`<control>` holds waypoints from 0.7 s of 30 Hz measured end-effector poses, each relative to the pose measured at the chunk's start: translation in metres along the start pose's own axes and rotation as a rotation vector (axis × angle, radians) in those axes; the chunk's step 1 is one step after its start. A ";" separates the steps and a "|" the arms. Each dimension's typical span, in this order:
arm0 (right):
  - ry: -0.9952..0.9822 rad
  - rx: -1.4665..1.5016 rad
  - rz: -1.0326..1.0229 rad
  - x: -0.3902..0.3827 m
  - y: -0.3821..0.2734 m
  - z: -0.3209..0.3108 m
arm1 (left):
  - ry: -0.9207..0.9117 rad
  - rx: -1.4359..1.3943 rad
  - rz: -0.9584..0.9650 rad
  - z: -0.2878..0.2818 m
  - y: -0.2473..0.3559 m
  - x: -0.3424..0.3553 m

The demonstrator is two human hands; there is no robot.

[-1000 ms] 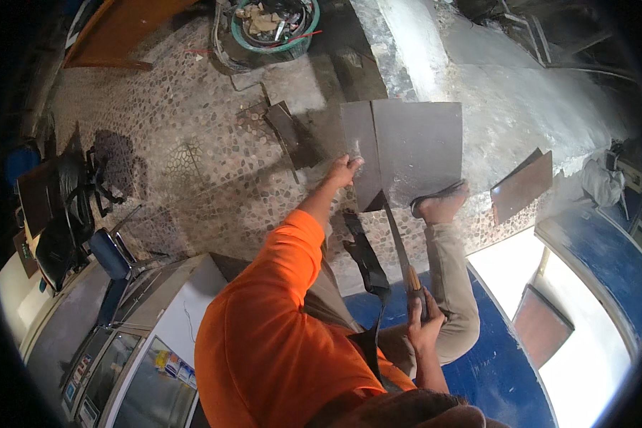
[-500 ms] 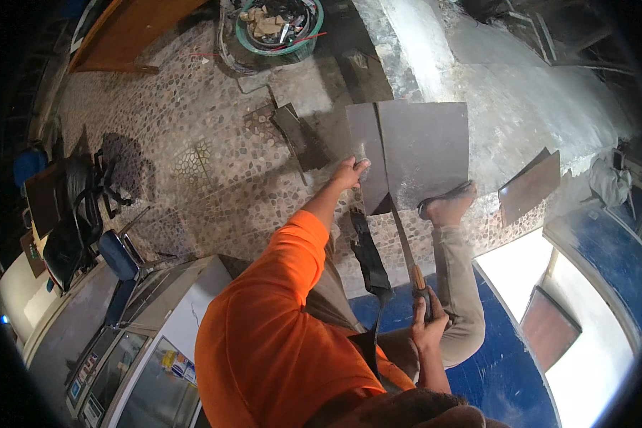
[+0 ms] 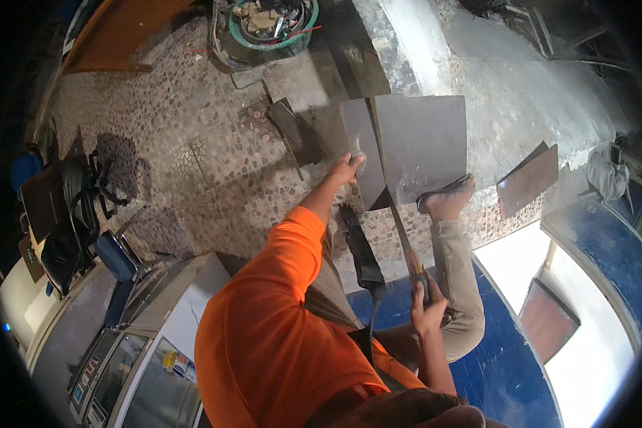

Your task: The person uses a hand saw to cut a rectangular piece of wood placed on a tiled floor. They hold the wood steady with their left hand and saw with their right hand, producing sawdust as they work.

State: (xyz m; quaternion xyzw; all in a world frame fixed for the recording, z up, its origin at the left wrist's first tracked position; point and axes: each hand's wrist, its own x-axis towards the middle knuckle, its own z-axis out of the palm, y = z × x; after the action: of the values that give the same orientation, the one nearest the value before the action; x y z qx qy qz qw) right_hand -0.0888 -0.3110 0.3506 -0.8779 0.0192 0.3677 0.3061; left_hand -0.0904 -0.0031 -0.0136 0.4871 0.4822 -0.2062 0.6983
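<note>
A grey-brown board (image 3: 424,146) lies ahead of me, split lengthwise by a long cut with a narrower strip (image 3: 358,132) on its left. My left hand (image 3: 345,170) grips the strip's left edge, thumb on top and the other fingers mostly hidden below. My right hand (image 3: 429,307) is closed around the handle of a handsaw (image 3: 401,232). The saw's blade points away from me and meets the near end of the cut. My sandalled foot (image 3: 448,200) presses on the board's near right corner.
A dark strap (image 3: 362,253) hangs between my legs. Offcuts (image 3: 296,132) lie left of the board, and another brown panel (image 3: 528,182) leans at right. A green tub of scraps (image 3: 274,25) stands at the far side. A glass cabinet (image 3: 160,378) and an office chair (image 3: 71,221) are at left.
My right hand and the saw have shifted slightly forward, toward the board. My left hand keeps its hold on the strip, and the whole view has moved a little.
</note>
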 end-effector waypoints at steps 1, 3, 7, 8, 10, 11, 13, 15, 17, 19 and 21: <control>0.029 0.012 -0.035 -0.002 0.004 -0.001 | 0.002 0.033 -0.014 0.007 0.001 -0.004; 0.079 -0.047 -0.187 0.018 0.016 0.013 | 0.021 0.110 -0.026 0.010 0.006 -0.006; 0.025 -0.202 -0.173 0.157 0.058 0.103 | 0.060 0.240 0.183 0.020 -0.014 0.010; -0.018 -0.312 -0.160 0.187 0.044 0.135 | 0.227 0.388 0.349 -0.014 -0.039 0.020; 0.004 -0.039 -0.251 0.179 0.012 0.158 | 0.362 0.479 0.392 -0.069 -0.037 0.034; 0.031 0.012 -0.216 0.156 0.035 0.135 | 0.307 0.341 0.235 -0.038 -0.046 0.020; 0.068 0.068 -0.279 0.133 0.045 0.112 | 0.320 0.245 0.026 -0.037 -0.051 0.009; 0.070 0.128 -0.368 0.113 0.031 0.102 | 0.460 0.426 -0.074 -0.075 -0.066 0.019; 0.035 0.140 -0.408 0.086 0.007 0.084 | 0.575 0.642 -0.188 -0.098 -0.083 0.026; 0.019 0.171 -0.389 0.072 -0.001 0.067 | 0.531 0.694 -0.294 -0.085 -0.080 0.035; 0.127 0.135 -0.462 0.066 0.002 0.047 | 0.445 0.508 -0.236 -0.019 -0.053 0.041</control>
State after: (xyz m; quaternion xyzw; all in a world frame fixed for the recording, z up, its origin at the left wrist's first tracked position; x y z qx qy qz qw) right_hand -0.0707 -0.2741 0.2808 -0.8578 -0.1383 0.2298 0.4384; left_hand -0.1212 -0.0022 -0.0761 0.6190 0.6089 -0.2875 0.4042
